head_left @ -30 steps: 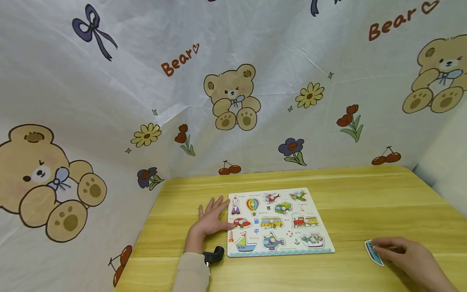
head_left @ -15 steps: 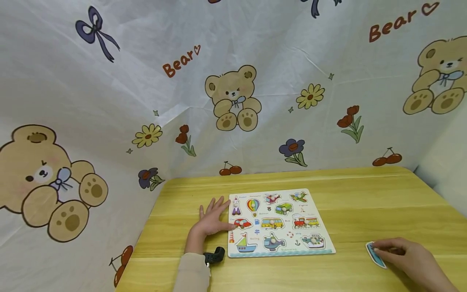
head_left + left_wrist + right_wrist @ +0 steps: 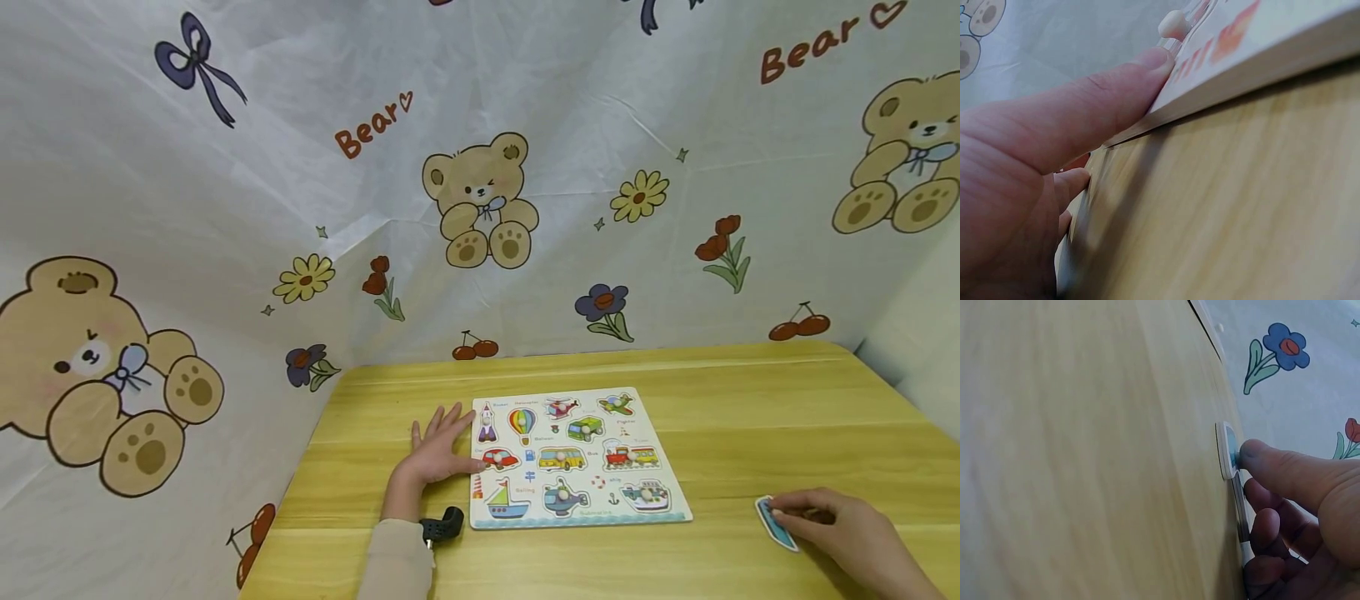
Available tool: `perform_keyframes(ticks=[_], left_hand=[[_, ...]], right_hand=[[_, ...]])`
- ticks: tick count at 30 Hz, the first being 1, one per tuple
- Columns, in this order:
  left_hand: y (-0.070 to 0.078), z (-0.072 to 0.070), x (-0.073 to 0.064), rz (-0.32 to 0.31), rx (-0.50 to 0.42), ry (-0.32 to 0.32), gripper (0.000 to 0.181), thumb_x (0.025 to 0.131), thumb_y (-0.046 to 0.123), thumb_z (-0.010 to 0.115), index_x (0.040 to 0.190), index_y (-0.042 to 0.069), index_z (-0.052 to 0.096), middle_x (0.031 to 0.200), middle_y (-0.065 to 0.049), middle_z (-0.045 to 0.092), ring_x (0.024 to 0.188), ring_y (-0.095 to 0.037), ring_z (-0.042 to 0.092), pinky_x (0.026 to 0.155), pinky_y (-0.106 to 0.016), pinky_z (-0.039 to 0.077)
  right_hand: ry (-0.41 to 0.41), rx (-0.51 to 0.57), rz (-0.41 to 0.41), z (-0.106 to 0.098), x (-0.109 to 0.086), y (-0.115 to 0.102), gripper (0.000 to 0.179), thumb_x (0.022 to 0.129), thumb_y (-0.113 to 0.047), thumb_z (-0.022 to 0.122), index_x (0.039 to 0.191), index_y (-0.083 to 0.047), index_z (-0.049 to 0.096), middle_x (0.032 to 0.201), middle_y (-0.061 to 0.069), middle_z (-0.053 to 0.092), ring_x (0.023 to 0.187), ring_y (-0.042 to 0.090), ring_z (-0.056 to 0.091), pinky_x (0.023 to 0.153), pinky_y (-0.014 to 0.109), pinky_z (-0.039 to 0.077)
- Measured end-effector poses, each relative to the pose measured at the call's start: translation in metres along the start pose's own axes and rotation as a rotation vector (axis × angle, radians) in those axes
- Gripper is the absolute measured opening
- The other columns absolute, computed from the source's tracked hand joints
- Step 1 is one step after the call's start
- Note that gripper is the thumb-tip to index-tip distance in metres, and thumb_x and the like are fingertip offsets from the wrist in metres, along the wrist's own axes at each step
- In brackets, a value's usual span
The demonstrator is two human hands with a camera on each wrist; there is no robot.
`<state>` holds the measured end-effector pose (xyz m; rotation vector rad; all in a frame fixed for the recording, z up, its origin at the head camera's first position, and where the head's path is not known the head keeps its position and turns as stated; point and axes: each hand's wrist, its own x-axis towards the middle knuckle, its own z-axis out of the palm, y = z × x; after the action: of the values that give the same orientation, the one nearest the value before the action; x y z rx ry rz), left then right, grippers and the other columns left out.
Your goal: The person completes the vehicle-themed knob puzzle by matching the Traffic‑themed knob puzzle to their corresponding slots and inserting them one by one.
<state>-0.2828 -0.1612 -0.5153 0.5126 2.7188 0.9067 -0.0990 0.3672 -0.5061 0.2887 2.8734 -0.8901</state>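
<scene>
A wooden peg puzzle board [image 3: 510,523] with vehicle pictures lies flat in the head view. My left hand [image 3: 433,454] is at its left edge, fingers spread on the table and thumb resting on the board beside the red car [image 3: 501,458]. In the left wrist view the thumb [image 3: 1122,87] presses over the board's edge [image 3: 1241,87], close to a white knob [image 3: 1174,25]. Far to the right, my right hand [image 3: 840,521] pinches a blue puzzle piece with a white border [image 3: 776,525]. The right wrist view shows this puzzle piece [image 3: 1226,450] edge-on, low at the tabletop.
The light wooden table [image 3: 600,567] carries the board near its middle. Behind it hangs a white cloth [image 3: 375,192] printed with bears and flowers. A black wrist camera mount [image 3: 444,525] sits on the left wrist, close to the board's lower left corner.
Both hands, the board and the blue puzzle piece keep their places on the table. The whole head view has shifted very slightly.
</scene>
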Motion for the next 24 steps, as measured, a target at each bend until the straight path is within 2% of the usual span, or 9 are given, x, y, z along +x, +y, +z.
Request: perform_keyframes(ticks=[9,21,24], left_hand=[[-0.002,0.001,0.001,-0.003,0.002,0.004,0.094,0.077,0.047,0.082,0.157,0.028,0.035,0.170,-0.004,0.015,0.157,-0.037,0.000,0.117,-0.068,-0.016],[0.002,-0.001,-0.001,-0.002,-0.004,-0.002,0.094,0.078,0.046,0.082,0.157,0.028,0.034,0.170,-0.005,0.015,0.157,-0.037,-0.001,0.117,-0.068,-0.017],[0.002,-0.001,-0.001,-0.001,-0.005,-0.002,0.094,0.078,0.046,0.082,0.157,0.028,0.034,0.170,-0.005,0.015,0.157,-0.037,-0.001,0.117,-0.068,-0.016]], right_hand=[[-0.002,-0.028,0.014,-0.001,0.001,-0.001,0.049,0.091,-0.057,0.064,0.117,-0.016,0.075,0.118,0.015,0.072,0.076,-0.012,0.052,0.064,0.021,0.044],[0.139,-0.057,-0.036,-0.004,0.001,-0.013,0.038,0.093,-0.048,0.066,0.112,-0.017,0.077,0.112,0.016,0.074,0.069,-0.014,0.048,0.058,0.019,0.043],[0.154,-0.054,-0.056,-0.006,0.002,-0.016,0.037,0.093,-0.047,0.067,0.112,-0.017,0.077,0.114,0.017,0.073,0.070,-0.014,0.049,0.058,0.019,0.044]])
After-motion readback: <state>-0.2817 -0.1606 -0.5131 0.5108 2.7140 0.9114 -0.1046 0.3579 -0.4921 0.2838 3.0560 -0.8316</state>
